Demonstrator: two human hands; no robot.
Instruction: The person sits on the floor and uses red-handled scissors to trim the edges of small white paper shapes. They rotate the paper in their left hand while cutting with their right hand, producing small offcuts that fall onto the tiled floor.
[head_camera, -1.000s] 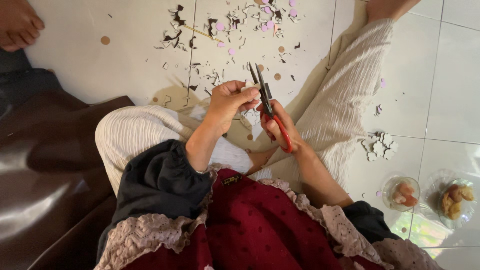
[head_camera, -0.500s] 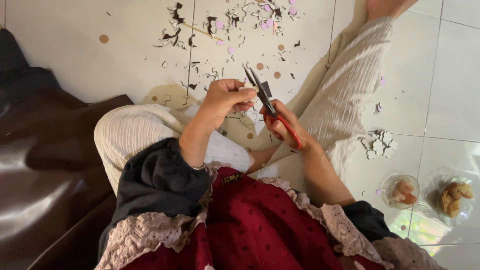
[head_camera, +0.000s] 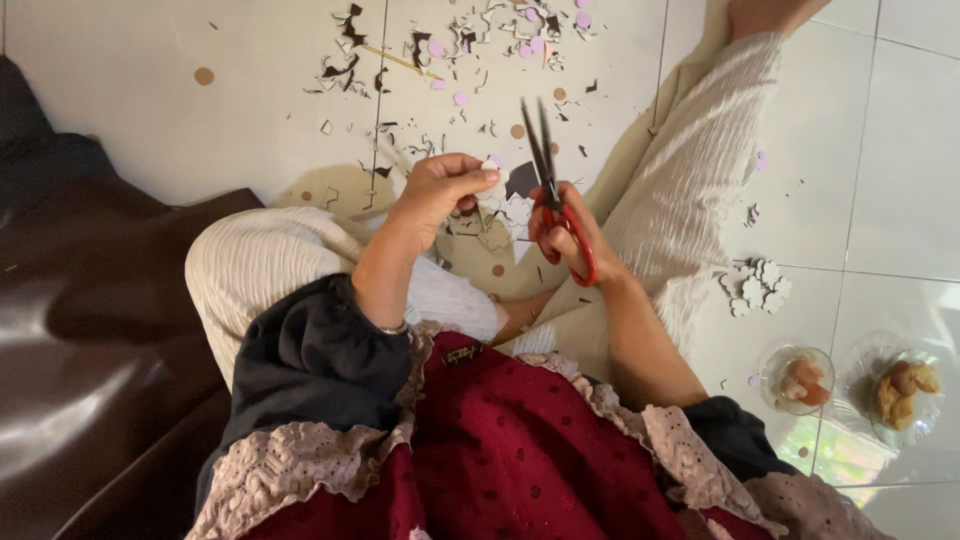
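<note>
You sat on the tiled floor (head_camera: 150, 120) with your legs crossed, and a dark brown cushion (head_camera: 90, 330) lay at your left. Far from you, the floor was strewn with paper scraps (head_camera: 440, 45), dark offcuts mixed with small pink and tan dots. At your right, near your knee, a small heap of pale cut-out shapes (head_camera: 757, 288) lay together, and nearer still stood two clear cups (head_camera: 800, 380) of snacks, side by side.

Your right hand (head_camera: 565, 235) was clenched through the red loops of the scissors (head_camera: 548, 175), whose dark blades pointed far and stood slightly parted. Your left hand (head_camera: 440, 195) pinched a small pale paper piece (head_camera: 492, 172) between thumb and fingertips, just left of the blades and not quite touching them. A dark scrap (head_camera: 520, 182) showed behind, between the two hands.

From how things lay, you were in the middle of trimming that piece, between snips, with the blades apart and the paper held up ready. The next cut would have called for feeding the edge squarely between the blades, keeping your left fingertips clear of them, and turning the paper, not the scissors, to follow a curve. The piece was small, so a firm pinch mattered.
</note>
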